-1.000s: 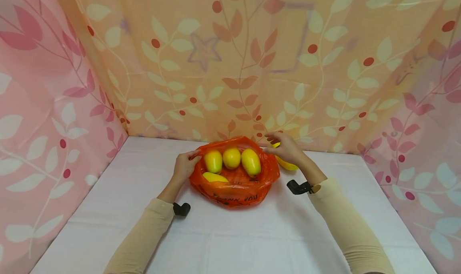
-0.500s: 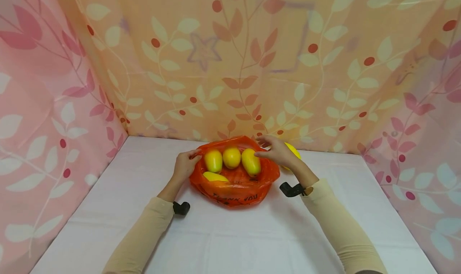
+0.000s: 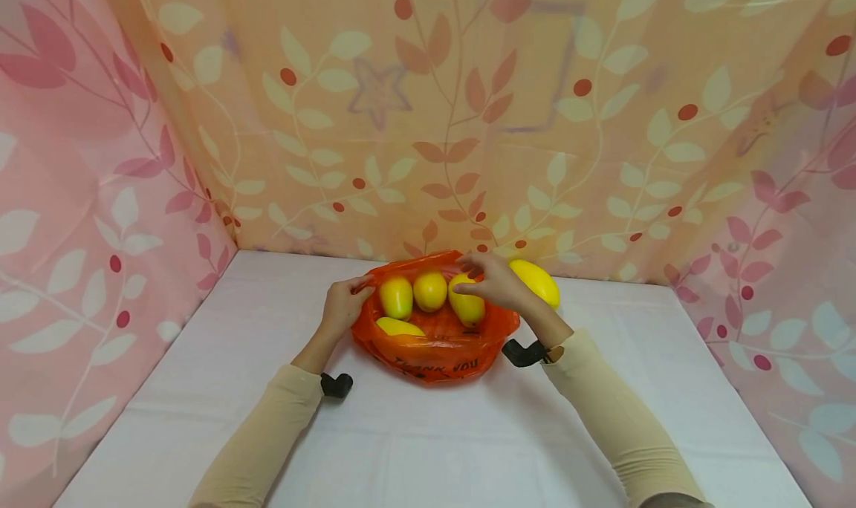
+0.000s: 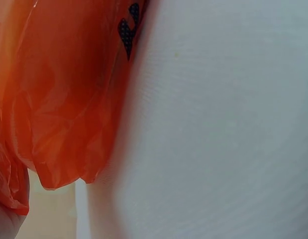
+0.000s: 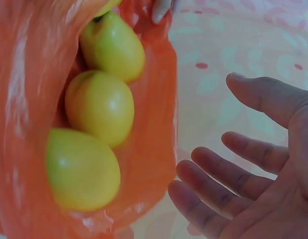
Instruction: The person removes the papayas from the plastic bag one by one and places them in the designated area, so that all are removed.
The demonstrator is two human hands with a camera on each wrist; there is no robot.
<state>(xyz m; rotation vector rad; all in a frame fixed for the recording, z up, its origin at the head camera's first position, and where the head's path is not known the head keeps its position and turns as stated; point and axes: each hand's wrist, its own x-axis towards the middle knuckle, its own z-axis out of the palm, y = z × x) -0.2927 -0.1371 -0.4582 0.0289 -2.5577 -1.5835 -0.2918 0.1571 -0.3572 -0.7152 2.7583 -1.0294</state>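
White cloth-covered table (image 3: 401,448) nearest, below both sets of fingers. Then the thin orange-red plastic bag with black lettering (image 3: 441,357), mouth open, set between the hands. Partly hidden smooth yellow fruit (image 3: 399,327) inside it, right of the left fingers and nearer. Left hand (image 3: 342,307) pinches the left rim, fingers curled; right hand (image 3: 498,281) sits toward the right rim, fingers loosely spread, holding nothing. Three yellow-green mango-shaped fruits (image 3: 397,298) in a row inside, between left and right fingers; rightmost overlapped by the right thumb in the head view. Bright yellow oval fruit (image 3: 538,281) outside the bag, right of the right fingers. Floral cloth backdrop (image 3: 428,122) farthest. Step looks like reaching over the held-open bag; next move probably calls for lowering the right fingers and closing them on fruit or rim, left steadying the rim. Right wrist view shows the bare palm and a gap to the row, hidden by overlap from the head; left wrist view shows the bag's outside, no fruit. Loose oval fruit: head view only.
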